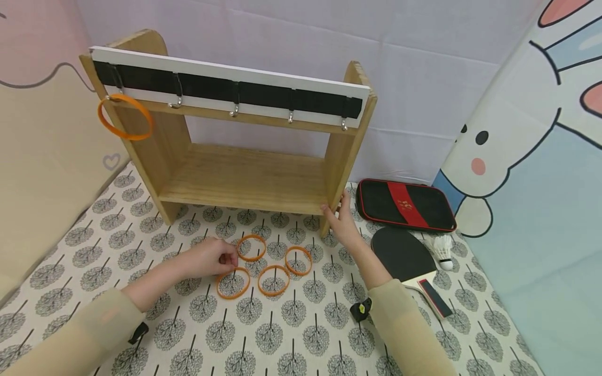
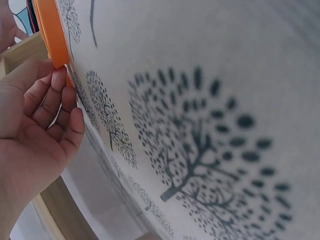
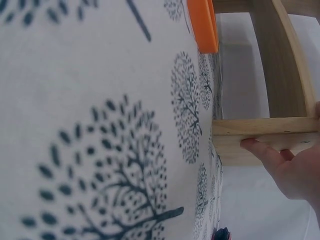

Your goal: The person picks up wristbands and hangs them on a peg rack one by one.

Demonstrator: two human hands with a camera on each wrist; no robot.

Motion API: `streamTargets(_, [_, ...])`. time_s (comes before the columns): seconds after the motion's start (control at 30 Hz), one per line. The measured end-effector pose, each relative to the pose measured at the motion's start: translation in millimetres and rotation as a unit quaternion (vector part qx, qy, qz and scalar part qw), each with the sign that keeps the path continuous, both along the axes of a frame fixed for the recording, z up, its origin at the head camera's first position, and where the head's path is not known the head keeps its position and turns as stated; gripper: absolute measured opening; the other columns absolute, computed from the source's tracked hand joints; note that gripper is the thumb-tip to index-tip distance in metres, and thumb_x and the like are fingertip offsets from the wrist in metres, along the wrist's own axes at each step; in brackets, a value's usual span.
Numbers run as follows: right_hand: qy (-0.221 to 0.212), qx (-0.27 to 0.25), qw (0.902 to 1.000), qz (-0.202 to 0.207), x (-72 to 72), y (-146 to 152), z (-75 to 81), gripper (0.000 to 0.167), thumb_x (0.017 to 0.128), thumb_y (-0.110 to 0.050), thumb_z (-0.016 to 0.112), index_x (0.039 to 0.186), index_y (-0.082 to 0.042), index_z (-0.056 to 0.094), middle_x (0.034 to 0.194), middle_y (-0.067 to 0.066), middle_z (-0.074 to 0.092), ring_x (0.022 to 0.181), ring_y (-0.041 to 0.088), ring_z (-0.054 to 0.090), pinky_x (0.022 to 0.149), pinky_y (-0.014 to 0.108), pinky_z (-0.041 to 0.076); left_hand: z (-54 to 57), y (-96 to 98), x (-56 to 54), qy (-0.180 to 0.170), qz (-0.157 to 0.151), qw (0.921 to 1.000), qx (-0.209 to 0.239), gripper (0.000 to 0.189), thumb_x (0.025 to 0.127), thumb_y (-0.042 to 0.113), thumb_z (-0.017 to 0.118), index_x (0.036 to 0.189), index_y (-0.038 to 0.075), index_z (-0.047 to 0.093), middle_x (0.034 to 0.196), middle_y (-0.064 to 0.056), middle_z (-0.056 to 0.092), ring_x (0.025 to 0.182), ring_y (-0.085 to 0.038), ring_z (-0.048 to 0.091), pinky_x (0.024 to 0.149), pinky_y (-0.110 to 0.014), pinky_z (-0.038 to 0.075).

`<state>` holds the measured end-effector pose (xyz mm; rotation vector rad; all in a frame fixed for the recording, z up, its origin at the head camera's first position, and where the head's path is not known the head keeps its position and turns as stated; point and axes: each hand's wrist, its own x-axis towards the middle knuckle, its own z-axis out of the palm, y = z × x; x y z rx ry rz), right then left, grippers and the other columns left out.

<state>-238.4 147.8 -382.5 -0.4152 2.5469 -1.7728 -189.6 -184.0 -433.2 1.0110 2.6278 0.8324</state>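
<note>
The left hand [image 1: 213, 258] has its fingers curled nearly together, thumb and forefinger pinching the edge of an orange ring [image 1: 229, 297]. Three loose rings [image 1: 274, 294] lie just right of those fingers on the bench [image 1: 263, 355]. The right hand [image 1: 345, 227] grips the wooden rack [image 1: 249, 180], thumb and fingers parted around its right upright.

Indoors. Home-like play corner, or a booth dressed as one; cannot tell which. Signs: cartoon rabbit [image 1: 503, 136] on right wall covering [image 1: 541, 261], little heart [image 1: 111, 161] on left wall covering [image 1: 42, 156], creased pale cloth [image 1: 423, 99] behind. Tree-print tablecloth [image 1: 301, 334] below. At right: table-tennis bat [image 1: 400, 253], shuttlecock [image 1: 443, 248], black case [image 1: 376, 201] with red band [image 1: 403, 203].
</note>
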Motion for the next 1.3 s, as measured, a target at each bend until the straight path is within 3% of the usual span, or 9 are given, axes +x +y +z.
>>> streamTargets(0.3, [0.008,0.014,0.9998,-0.006,-3.5,3,-3.3,0.062,0.100,-0.015,0.045,0.146,-0.008,0.004,0.146,0.026,0.019,0.126,0.043,0.037,0.092,0.057,0.046,6.7,3.0,0.4,-0.041,0.017,0.9989,0.013,0.009,0.082,0.005,0.064,0.079,0.013,0.063,0.072,0.009,0.058,0.064,-0.005,0.053,0.059,-0.020,0.051])
streamTargets(0.47, [0.012,0.010,0.9999,-0.002,-1.0,2,2.6,0.062,0.100,-0.013,0.044,0.146,-0.006,0.003,0.146,0.026,0.018,0.126,0.044,0.036,0.092,0.059,0.044,18.6,5.4,-3.7,-0.045,0.020,0.9986,0.017,0.007,0.087,0.009,0.062,0.082,0.013,0.060,0.077,0.004,0.063,0.068,-0.006,0.058,0.060,-0.021,0.052])
streamTargets(0.67, [0.016,0.006,0.9999,0.000,-0.9,2,3.1,0.063,0.100,-0.014,0.045,0.146,-0.006,0.003,0.146,0.026,0.018,0.126,0.044,0.037,0.092,0.058,0.045,41.9,3.8,-6.1,-0.024,0.032,0.9988,0.029,0.002,0.088,0.012,0.062,0.088,0.010,0.062,0.080,0.000,0.065,0.071,-0.006,0.058,0.061,-0.022,0.051])
streamTargets(0.9, [0.016,0.008,0.9998,0.000,-0.2,2,1.8,0.061,0.099,-0.013,0.045,0.145,-0.005,0.005,0.143,0.028,0.021,0.124,0.045,0.038,0.091,0.058,0.047,70.0,-4.8,-6.6,0.020,0.063,0.9959,0.062,0.011,0.091,0.016,0.062,0.102,0.017,0.065,0.083,0.011,0.064,0.074,-0.009,0.060,0.064,-0.023,0.051])
streamTargets(1.17, [0.017,0.002,0.9998,0.006,-0.5,0,0.6,0.059,0.099,-0.011,0.045,0.144,-0.005,0.007,0.142,0.028,0.022,0.125,0.046,0.038,0.092,0.058,0.046,106.7,-18.6,-3.4,0.034,0.100,0.9873,0.119,0.012,0.090,0.013,0.063,0.102,0.014,0.064,0.092,0.004,0.067,0.079,-0.009,0.064,0.070,-0.023,0.055])
streamTargets(1.3, [0.018,0.005,0.9998,0.004,-0.2,0,1.0,0.060,0.099,-0.011,0.045,0.144,-0.005,0.006,0.143,0.028,0.022,0.125,0.045,0.038,0.092,0.057,0.046,128.2,-25.1,-0.2,0.075,0.115,0.9796,0.146,0.012,0.089,0.010,0.065,0.101,0.013,0.065,0.091,0.001,0.069,0.077,-0.009,0.065,0.066,-0.022,0.055])
